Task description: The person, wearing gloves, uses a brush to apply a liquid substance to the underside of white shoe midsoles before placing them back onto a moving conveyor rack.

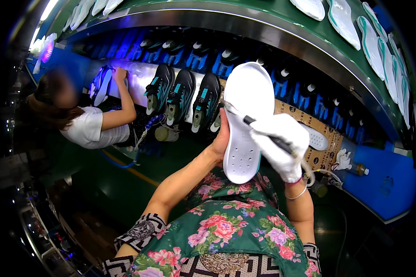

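Note:
My left hand [223, 135] grips a white shoe sole [249, 87] by its left edge. The sole stands upright in front of me, its inner face toward me, with small holes in the heel. My right hand [282, 143], in a white glove, is closed around a dark-handled brush [248, 119]. The brush tip lies against the sole's left edge, near the middle. Beside the gloved wrist hangs a beige hose [310, 173]; I cannot tell where it connects.
Black and teal shoes [180, 97] stand to the left. A co-worker [97, 122] there handles a blue-lit shoe [101, 85]. White soles [342, 21] lie on the green upper belt [263, 10]. At right are another sole [315, 137], a crumpled glove [342, 159] and a bottle [359, 169].

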Demonstrator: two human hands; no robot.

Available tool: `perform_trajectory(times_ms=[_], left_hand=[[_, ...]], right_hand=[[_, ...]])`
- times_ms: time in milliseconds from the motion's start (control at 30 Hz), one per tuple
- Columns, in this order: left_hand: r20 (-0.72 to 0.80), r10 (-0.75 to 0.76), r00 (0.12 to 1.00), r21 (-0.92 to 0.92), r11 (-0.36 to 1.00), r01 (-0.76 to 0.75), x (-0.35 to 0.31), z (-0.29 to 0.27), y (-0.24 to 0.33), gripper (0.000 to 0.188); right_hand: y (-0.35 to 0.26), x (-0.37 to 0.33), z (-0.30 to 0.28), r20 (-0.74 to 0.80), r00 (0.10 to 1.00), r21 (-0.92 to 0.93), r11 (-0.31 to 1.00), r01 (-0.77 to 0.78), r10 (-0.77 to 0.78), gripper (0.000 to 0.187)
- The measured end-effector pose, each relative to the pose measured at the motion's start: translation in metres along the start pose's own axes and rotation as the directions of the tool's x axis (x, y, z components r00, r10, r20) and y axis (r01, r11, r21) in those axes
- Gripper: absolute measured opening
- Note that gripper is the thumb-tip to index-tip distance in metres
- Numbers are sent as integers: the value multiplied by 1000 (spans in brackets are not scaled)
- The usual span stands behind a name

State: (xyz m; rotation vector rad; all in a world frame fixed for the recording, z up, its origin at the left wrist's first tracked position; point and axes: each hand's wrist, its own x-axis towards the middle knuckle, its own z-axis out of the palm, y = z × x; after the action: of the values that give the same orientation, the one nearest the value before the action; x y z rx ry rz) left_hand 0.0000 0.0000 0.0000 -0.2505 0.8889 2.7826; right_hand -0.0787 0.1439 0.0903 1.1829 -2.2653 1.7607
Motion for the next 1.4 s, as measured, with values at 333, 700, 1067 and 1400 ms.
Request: perform_trajectory(times_ms=[333, 700, 1067, 1400], left_hand=[[-33, 72, 997, 52, 996, -70, 1, -5, 15, 102], [239, 19, 971, -322, 945, 61, 11, -37, 24, 127], [201, 19, 979, -354, 934, 55, 23, -40, 41, 132], [326, 178, 929, -380, 924, -43, 37, -38, 50, 116]], right_hand=[[-11, -14, 16, 108, 988, -82, 990, 115, -106, 25], [-6, -26, 20, 191, 971, 145, 983, 117, -144, 29], [8, -34, 24, 160, 972, 154, 977, 150, -175, 29], [-1, -42, 23, 163, 982, 198, 978, 62, -95, 23]])
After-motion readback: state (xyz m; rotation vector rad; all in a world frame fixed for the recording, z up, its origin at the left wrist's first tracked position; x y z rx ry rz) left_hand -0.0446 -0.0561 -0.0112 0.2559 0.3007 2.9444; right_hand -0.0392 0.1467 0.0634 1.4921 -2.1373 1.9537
